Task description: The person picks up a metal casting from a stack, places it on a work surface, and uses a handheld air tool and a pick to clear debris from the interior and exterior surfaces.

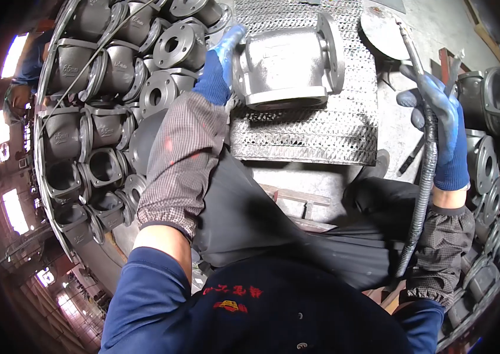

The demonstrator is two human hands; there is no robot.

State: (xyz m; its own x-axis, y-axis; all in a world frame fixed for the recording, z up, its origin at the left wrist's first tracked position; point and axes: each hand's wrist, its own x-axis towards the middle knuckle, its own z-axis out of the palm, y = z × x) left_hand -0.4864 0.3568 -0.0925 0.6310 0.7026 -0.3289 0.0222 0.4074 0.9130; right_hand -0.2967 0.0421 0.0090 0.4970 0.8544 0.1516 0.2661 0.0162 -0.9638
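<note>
The left hand (217, 65), in a blue glove, is pressed flat against the flanged end of a grey valve casting (288, 62) at the upper middle of the frame, fingers spread along its rim rather than curled round it; the casting sits on a ribbed metal stand (321, 130) that serves as the counter. The right hand (438, 118), at the upper right, is closed round a flexible-shaft tool (424, 177), its tip raised well clear of the casting; I judge the step to be steadying or turning the piece between passes, and the next move calls for bringing the tip leftward onto the casting while the left hand holds it firm. Room is tight; stacked castings (108, 88) crowd the left, more castings (494, 100) the right edge, with open space only above the stand.
</note>
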